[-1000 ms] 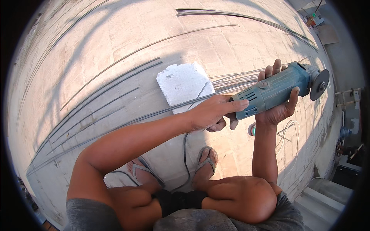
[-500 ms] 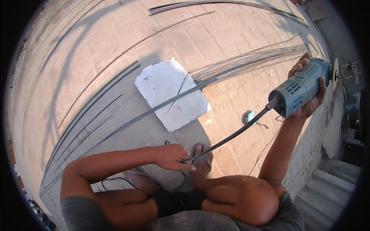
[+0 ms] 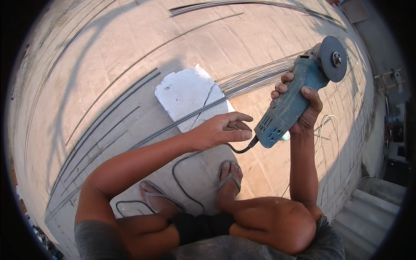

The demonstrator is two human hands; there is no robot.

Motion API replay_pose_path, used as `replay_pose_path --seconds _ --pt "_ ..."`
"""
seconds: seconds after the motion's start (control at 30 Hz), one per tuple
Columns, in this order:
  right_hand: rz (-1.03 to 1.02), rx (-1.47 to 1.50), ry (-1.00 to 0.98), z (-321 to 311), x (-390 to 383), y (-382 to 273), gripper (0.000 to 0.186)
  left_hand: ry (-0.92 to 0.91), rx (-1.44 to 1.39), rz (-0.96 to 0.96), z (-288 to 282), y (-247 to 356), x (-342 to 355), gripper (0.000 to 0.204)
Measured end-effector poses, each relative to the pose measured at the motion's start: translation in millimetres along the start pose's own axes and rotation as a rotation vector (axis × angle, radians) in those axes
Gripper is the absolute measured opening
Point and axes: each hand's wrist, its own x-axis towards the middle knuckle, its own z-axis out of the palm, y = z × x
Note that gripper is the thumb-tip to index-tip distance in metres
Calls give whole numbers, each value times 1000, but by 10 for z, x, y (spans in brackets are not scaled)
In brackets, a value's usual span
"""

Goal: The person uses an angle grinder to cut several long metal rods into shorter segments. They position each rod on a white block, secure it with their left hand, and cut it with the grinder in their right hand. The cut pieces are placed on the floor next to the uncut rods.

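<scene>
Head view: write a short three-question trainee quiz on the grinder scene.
1. True or false: the right hand grips the blue angle grinder.
2. The left hand is nearest to: A) the grinder's black cord B) the grinding disc C) the steps
3. Fill in: thin steel rods lie across the white ____.

Key: 1 true; 2 A; 3 block.
</scene>
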Motion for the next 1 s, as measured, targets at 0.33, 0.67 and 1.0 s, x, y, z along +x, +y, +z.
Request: replay_pose_path --seconds 0.33,0.67,1.0 --pt "156 157 -391 104 122 285 77 37 33 40 380 185 248 58" --pt "-19 -548 150 523 56 328 70 620 630 272 369 315 289 80" --pt "74 -342 220 523 147 183 60 517 574 364 415 230 286 90"
